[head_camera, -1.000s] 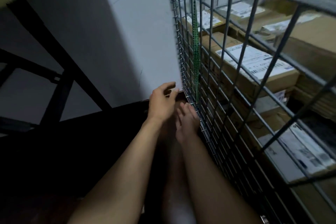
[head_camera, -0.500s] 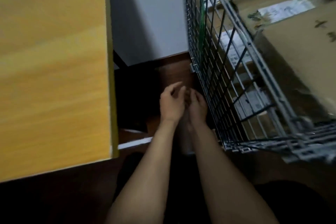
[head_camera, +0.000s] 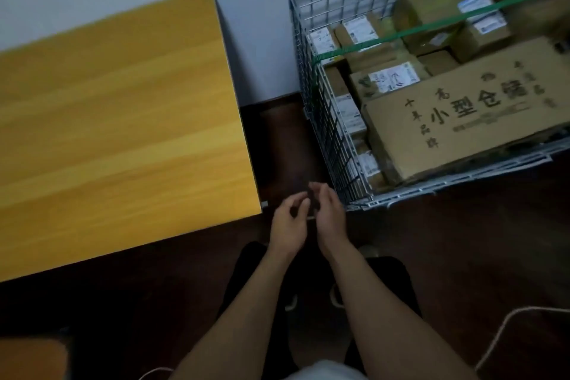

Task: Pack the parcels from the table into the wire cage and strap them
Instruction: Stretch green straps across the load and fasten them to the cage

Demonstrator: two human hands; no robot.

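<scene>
The wire cage (head_camera: 327, 133) stands on the floor at the right, full of cardboard parcels (head_camera: 390, 79). A large printed box (head_camera: 468, 123) lies on top at the front. A green strap (head_camera: 401, 31) runs across the parcels and down the cage's left wall. My left hand (head_camera: 287, 224) and my right hand (head_camera: 330, 216) are close together in front of the cage's near left corner, fingers curled toward each other. A dark patch shows between the fingertips; whether it is a held thing or the floor is unclear in the dim blur.
The yellow wooden table (head_camera: 117, 120) fills the left, its top bare, with a narrow gap of dark floor between it and the cage. A thin pale rope (head_camera: 444, 336) lies on the floor at the lower right. My feet (head_camera: 291, 302) show below my hands.
The view has risen from low beside the cage's side to looking down on the table and cage top. Both hands have come away from the cage's lower wire wall and stay together.
</scene>
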